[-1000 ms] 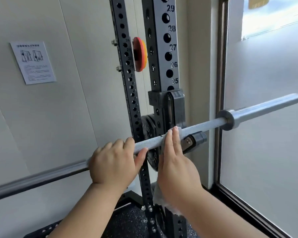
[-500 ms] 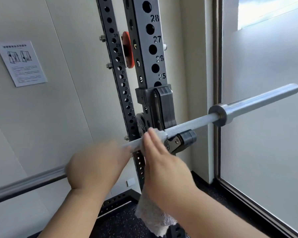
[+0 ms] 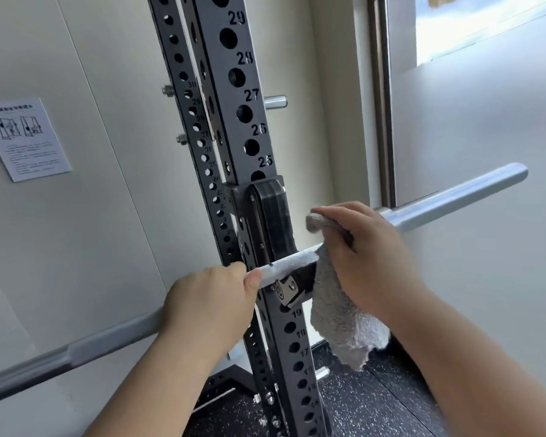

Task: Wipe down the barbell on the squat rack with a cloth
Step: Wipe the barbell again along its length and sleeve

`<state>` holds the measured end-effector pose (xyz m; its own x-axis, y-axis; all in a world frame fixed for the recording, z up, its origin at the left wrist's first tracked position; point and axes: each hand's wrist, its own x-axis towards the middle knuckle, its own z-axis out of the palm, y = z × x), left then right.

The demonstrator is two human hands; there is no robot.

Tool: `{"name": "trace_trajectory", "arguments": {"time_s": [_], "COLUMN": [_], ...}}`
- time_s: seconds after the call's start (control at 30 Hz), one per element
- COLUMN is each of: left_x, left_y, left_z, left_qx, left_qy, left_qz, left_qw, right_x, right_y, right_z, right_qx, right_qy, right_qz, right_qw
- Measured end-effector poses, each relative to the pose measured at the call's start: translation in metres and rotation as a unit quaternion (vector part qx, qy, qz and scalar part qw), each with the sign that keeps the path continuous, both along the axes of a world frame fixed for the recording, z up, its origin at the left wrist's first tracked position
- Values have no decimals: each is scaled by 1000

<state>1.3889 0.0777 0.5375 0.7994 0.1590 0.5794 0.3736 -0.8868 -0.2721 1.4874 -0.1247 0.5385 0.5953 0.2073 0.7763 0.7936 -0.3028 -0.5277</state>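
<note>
A steel barbell (image 3: 454,200) lies across the hook of the dark squat rack (image 3: 234,127), running from lower left to upper right. My left hand (image 3: 212,304) grips the knurled shaft just left of the rack upright. My right hand (image 3: 360,250) holds a grey-white cloth (image 3: 338,316) wrapped over the bar just right of the upright, near the sleeve collar. The cloth's loose end hangs below the bar. The bar under my right hand is hidden.
The black J-hook (image 3: 271,216) cradles the bar at the upright. A metal peg (image 3: 275,102) sticks out behind the rack. A paper notice (image 3: 26,137) hangs on the left wall. A frosted glass panel (image 3: 486,279) stands on the right, above speckled black flooring (image 3: 360,405).
My right hand with the cloth has slid rightward along the bar, from left of the hook to the far side near the sleeve. My left hand moved right along the shaft toward the upright.
</note>
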Motion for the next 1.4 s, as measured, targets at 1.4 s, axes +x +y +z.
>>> {"name": "trace_trajectory", "arguments": {"time_s": [1.4], "left_x": [16], "left_y": [-10], "left_z": [-14], "left_qx": [-3], "left_qy": [-152], "left_qz": [48], "left_qw": [987], "right_x": [64], "right_y": [-30], "right_z": [-75], "right_qx": [-21], "right_qy": [-15], "right_qz": [-62], "right_qw": [998]}}
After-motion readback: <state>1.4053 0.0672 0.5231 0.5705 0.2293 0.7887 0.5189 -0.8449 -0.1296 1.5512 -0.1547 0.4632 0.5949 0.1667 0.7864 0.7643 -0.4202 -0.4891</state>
